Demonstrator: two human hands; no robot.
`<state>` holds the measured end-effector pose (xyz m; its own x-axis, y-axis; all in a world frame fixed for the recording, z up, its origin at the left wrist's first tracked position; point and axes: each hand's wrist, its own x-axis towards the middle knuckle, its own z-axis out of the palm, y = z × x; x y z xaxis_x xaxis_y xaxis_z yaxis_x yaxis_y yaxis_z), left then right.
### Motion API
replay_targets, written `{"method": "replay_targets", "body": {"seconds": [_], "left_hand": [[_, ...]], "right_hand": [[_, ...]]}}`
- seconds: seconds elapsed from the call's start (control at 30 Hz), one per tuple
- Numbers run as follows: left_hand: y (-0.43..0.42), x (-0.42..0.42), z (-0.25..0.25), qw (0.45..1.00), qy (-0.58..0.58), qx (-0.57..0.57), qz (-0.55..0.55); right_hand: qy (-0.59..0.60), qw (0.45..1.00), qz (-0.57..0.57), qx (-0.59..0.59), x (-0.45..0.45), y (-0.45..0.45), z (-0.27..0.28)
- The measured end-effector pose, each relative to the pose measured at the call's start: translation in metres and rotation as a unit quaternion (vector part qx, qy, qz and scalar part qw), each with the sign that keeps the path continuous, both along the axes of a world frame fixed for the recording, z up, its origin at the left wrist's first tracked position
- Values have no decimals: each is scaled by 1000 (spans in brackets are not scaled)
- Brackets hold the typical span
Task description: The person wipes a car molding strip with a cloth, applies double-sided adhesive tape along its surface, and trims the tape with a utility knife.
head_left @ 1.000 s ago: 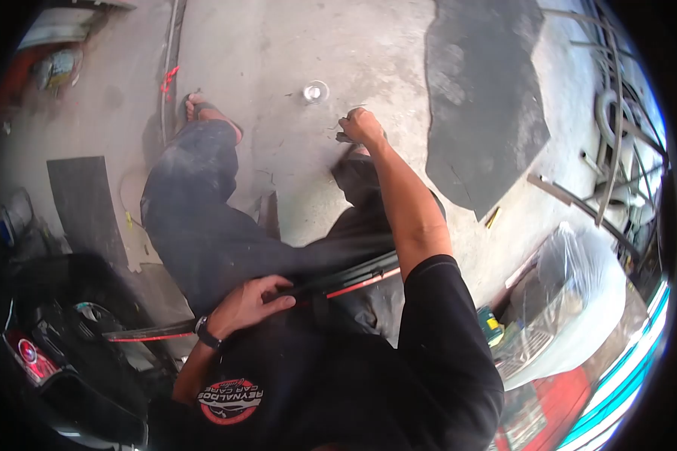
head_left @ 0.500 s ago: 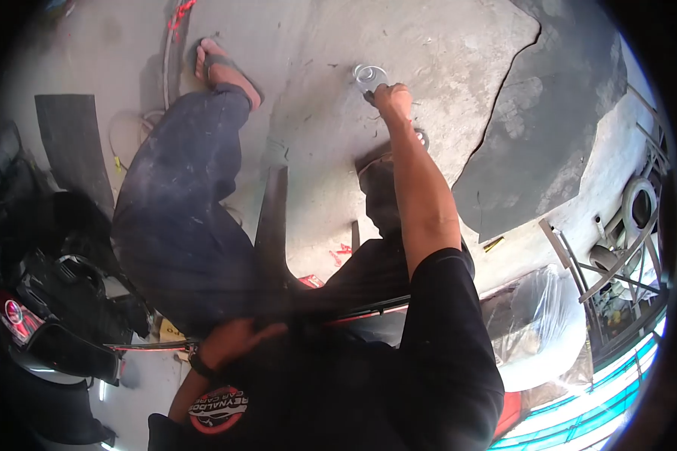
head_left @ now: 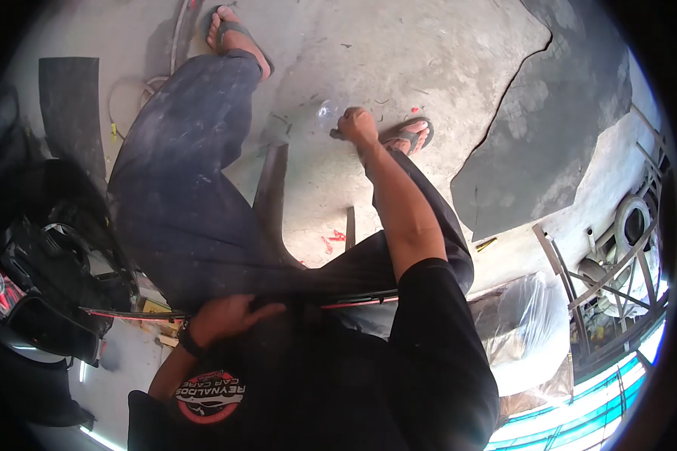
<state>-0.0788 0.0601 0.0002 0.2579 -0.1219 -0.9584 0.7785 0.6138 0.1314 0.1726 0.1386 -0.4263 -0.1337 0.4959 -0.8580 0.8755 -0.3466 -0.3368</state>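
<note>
My right hand (head_left: 358, 126) is closed, held out over the concrete floor near my sandalled foot (head_left: 410, 137). By its fingers is a clear, cup-like thing (head_left: 327, 111), blurred and see-through. A small dark part shows below the fist; I cannot make out its kind. My left hand (head_left: 229, 316) lies across my lap, fingers stretched and thumb apart, with nothing seen in it. A long, thin black strip with a red edge (head_left: 357, 301) passes across my lap. A dark, curved piece (head_left: 272, 180) rises between my legs.
A dark mat (head_left: 549, 150) covers the floor at right, with a smaller dark sheet (head_left: 69, 113) at left. Metal frames (head_left: 560, 259) and a tyre (head_left: 633, 218) stand at far right. A plastic-wrapped item (head_left: 530, 331) is nearby. Black vehicle parts and a red lamp (head_left: 0, 289) are at left.
My right hand has moved down and left, with the clear thing still beside it. My right foot is now more in view. The left hand stays on my lap.
</note>
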Motion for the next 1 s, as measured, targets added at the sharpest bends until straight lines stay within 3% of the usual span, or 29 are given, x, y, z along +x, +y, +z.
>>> {"method": "replay_targets", "body": {"seconds": [0.3, 0.4, 0.6, 0.7, 0.83, 0.93, 1.0], "left_hand": [[-18, -5, -3, 995, -31, 81, 40], [-15, -4, 0, 998, -26, 53, 26], [-11, -1, 4, 999, -16, 41, -15], [-10, 0, 8, 998, -12, 54, 2], [-15, -1, 11, 992, -73, 91, 55], [-26, 2, 12, 973, -104, 202, 49], [-41, 4, 9, 958, -111, 261, 47]], "right_hand": [[33, 999, -24, -10, -23, -65, -17], [38, 999, 26, -15, -11, -62, -13], [82, 953, 241, -162, 14, -33, 3], [81, 931, 31, -355, 14, -5, 56], [33, 963, 124, -239, 28, 51, 94], [-36, 969, 216, -112, 51, 111, 133], [-18, 956, 291, 39, 62, 134, 169]]}}
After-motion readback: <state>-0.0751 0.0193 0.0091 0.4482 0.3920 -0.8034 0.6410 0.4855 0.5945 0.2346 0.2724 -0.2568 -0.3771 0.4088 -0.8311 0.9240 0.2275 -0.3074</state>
